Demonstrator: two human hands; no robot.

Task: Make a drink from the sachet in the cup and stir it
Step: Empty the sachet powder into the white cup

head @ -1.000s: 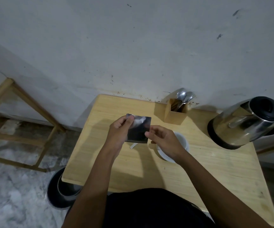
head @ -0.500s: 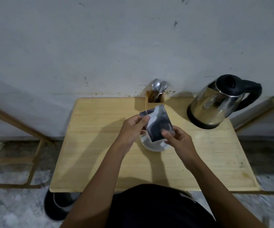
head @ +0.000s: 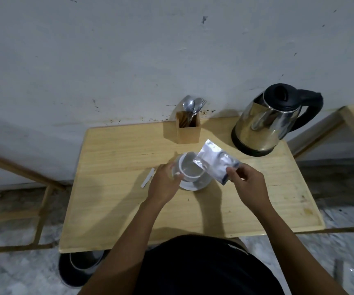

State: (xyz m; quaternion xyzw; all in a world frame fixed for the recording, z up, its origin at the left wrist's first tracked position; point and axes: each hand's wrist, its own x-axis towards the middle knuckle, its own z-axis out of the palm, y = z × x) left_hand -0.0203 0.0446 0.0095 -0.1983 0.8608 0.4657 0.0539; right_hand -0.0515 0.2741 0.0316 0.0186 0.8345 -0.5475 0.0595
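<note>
A white cup (head: 190, 170) stands on a white saucer (head: 187, 185) in the middle of the wooden table (head: 118, 201). My left hand (head: 164, 185) grips the cup's left side. My right hand (head: 247, 182) pinches the lower corner of a silver foil sachet (head: 213, 163), tilted with one end over the cup's rim. Whether anything pours out I cannot tell. A torn white strip (head: 148, 180) lies on the table left of the cup.
A wooden holder (head: 188, 130) with spoons and a fork stands at the back by the wall. A steel electric kettle (head: 265, 124) with a black handle sits at the back right. A dark bin (head: 80, 267) stands on the floor under the table's front left corner.
My left hand has let go of the sachet and taken hold of the cup. The right hand alone now tilts the sachet over the rim. The head camera has shifted.
</note>
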